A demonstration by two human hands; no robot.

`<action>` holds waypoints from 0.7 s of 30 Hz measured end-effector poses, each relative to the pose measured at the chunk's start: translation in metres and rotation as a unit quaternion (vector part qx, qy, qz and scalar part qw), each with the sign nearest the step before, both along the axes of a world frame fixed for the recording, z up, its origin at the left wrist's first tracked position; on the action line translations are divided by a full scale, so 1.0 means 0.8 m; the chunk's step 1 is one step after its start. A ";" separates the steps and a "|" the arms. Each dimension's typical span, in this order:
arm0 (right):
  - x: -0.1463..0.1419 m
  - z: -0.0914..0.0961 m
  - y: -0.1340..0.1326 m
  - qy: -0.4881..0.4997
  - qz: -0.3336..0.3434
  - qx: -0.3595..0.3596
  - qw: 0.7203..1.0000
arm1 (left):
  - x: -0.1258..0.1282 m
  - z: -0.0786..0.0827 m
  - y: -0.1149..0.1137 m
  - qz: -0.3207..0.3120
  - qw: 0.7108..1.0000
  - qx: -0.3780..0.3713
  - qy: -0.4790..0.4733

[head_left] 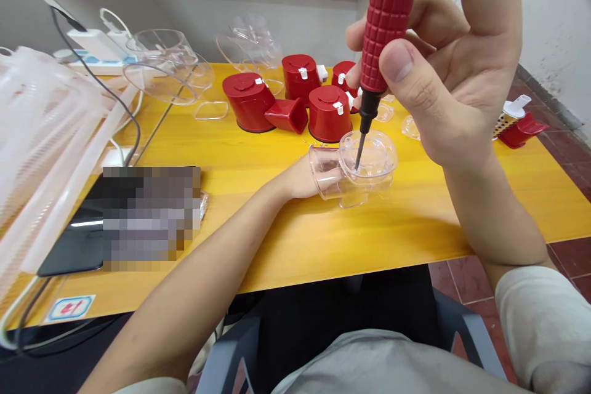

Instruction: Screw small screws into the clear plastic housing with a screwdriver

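Observation:
My right hand (450, 68) is closed round a red-handled screwdriver (390, 18), held upright near the camera. Its black tip (359, 157) points down into a clear plastic housing (364, 169) on the yellow table (286, 228). My left hand (302, 178) reaches to the housing's left side and holds it; its fingers are mostly hidden behind the clear plastic spout. Behind the housing stand several red plastic bases (329, 112) with white clips, one with a red spout lying beside it.
Clear plastic parts (166, 68) lie at the table's back left, near a white power strip (95, 49) and cables. A black device (83, 234), partly blurred, lies at the left. White plastic sheets (41, 135) fill the left edge. A red part (519, 126) sits far right.

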State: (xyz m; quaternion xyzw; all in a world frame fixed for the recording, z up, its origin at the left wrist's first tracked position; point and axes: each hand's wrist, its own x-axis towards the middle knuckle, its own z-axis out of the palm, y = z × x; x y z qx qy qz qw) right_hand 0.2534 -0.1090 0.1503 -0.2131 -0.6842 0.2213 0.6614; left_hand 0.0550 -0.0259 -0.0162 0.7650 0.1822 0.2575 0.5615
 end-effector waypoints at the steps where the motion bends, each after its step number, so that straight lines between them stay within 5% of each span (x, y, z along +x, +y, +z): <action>1: 0.002 -0.001 0.001 -0.004 -0.012 -0.007 1.000 | 0.000 0.000 0.000 0.001 1.000 0.002 0.000; 5: 0.006 0.000 0.002 -0.011 -0.030 -0.017 0.999 | -0.001 -0.002 0.001 0.004 1.000 0.006 0.001; 12: 0.001 0.004 -0.003 -0.002 0.037 0.022 0.999 | -0.001 -0.005 0.002 -0.004 1.000 0.004 -0.007; 21: 0.013 -0.002 0.008 -0.038 -0.032 0.046 0.998 | -0.003 0.007 0.000 0.001 1.000 0.015 0.011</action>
